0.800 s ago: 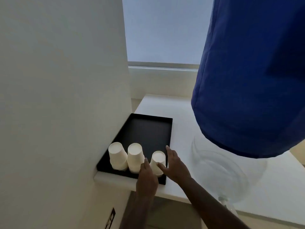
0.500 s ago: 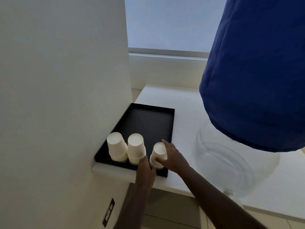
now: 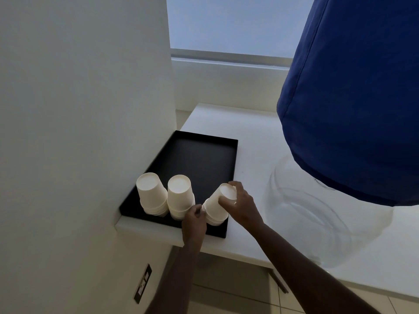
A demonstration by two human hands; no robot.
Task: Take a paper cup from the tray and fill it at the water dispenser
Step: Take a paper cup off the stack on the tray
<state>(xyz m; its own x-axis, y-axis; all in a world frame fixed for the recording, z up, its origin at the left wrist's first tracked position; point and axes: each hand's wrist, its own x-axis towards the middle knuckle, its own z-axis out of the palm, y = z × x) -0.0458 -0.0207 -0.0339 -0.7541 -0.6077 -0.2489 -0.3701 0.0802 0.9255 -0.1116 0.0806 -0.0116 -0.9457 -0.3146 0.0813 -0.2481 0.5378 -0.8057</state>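
Observation:
A black tray (image 3: pixel 201 155) lies on the white counter and holds three stacks of upside-down white paper cups along its near edge. The left stack (image 3: pixel 151 193) and the middle stack (image 3: pixel 180 196) stand upright. The right stack (image 3: pixel 216 206) leans to the right. My right hand (image 3: pixel 241 203) grips the top cup of that leaning stack around its raised base. My left hand (image 3: pixel 194 220) pinches the lower rims of the same stack. The water dispenser's bottle, under a blue cover (image 3: pixel 353 98), fills the right side, with its clear neck (image 3: pixel 317 211) on the counter.
A white wall (image 3: pixel 79 132) stands close along the tray's left side, with a dark socket plate (image 3: pixel 143 283) low on it. The white counter (image 3: pixel 254 137) runs back to a window sill. Tiled floor shows below the counter's front edge.
My right hand has closed around the top of the right stack and tipped it to the right. My left hand has moved onto the stack's lower rims. The view has shifted slightly.

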